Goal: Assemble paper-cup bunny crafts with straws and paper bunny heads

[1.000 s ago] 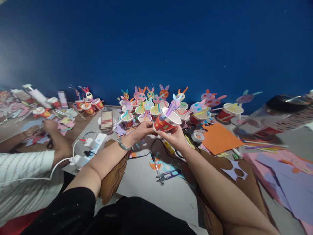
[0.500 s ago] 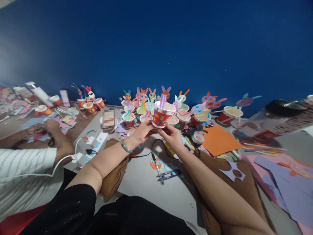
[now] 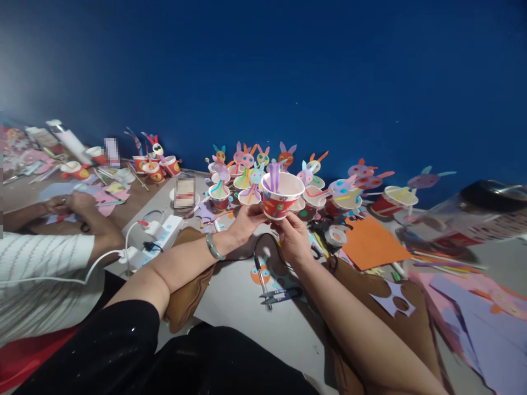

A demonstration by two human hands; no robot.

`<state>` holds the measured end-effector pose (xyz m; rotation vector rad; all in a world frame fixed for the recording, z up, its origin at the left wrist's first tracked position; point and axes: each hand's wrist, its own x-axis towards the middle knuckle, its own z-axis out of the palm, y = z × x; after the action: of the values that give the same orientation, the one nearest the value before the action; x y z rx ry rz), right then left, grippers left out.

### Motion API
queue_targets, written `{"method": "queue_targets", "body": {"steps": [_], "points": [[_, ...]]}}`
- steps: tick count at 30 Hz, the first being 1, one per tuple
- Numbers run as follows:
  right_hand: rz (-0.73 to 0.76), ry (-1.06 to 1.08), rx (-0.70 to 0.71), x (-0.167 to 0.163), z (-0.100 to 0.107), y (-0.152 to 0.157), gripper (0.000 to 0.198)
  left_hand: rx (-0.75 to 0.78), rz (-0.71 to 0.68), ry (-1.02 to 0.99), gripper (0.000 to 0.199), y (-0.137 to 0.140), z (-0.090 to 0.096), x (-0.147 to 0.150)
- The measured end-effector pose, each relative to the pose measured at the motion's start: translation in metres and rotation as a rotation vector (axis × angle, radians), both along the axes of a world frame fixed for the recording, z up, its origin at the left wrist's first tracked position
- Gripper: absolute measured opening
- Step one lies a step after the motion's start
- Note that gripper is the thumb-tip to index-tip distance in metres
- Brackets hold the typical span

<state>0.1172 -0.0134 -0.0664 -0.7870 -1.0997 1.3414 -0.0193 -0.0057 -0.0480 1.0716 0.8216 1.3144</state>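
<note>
Blue wall across the back, grey tabletop below. Red patterned paper cup up over the tabletop, at center, ahead of the clustered cups. Left hand grasping lower left side of cup; right hand gripping base from the right, fingers bent under. Inside held cup: white walls, purple strips along the left side, tips poking above rim. Clustered cups behind: white insides, some with colored strips, rabbit-eared paper heads standing above rims. Off to the right, red cup with pale straw-like pieces, then clear jar with black lid, blurred. Far left, more red cups, one with brushes or sticks. Cup rim overlapping the cluster in view; cannot tell if touching. Space between forearms down to near table edge, with pen and thread snips lying there. Orange sheet right of right hand, power strip beyond left forearm, co-worker's hands well apart at far left. Held cup nearly upright, mouth up and slightly toward camera, base down between both hands, long axis close to vertical.
</note>
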Motion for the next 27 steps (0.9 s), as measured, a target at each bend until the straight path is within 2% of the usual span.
{"method": "queue_targets", "body": {"steps": [10,14,21,25,27], "points": [[-0.039,0.054,0.010,0.000,0.001,0.003,0.032,-0.047,-0.047,0.009,0.054,-0.004,0.015,-0.004],[-0.023,0.052,0.004,-0.001,0.001,0.003,0.030,-0.099,-0.074,0.032,0.055,-0.002,0.015,-0.006],[0.009,0.089,-0.032,0.001,-0.005,0.007,0.030,-0.067,-0.108,0.052,0.053,0.000,0.013,-0.007],[0.042,0.071,0.008,0.006,-0.008,0.012,0.029,-0.060,-0.217,0.086,0.052,0.004,0.013,-0.014],[0.027,0.028,0.044,0.009,-0.011,0.016,0.029,-0.052,-0.219,0.143,0.047,0.008,0.014,-0.020]]}}
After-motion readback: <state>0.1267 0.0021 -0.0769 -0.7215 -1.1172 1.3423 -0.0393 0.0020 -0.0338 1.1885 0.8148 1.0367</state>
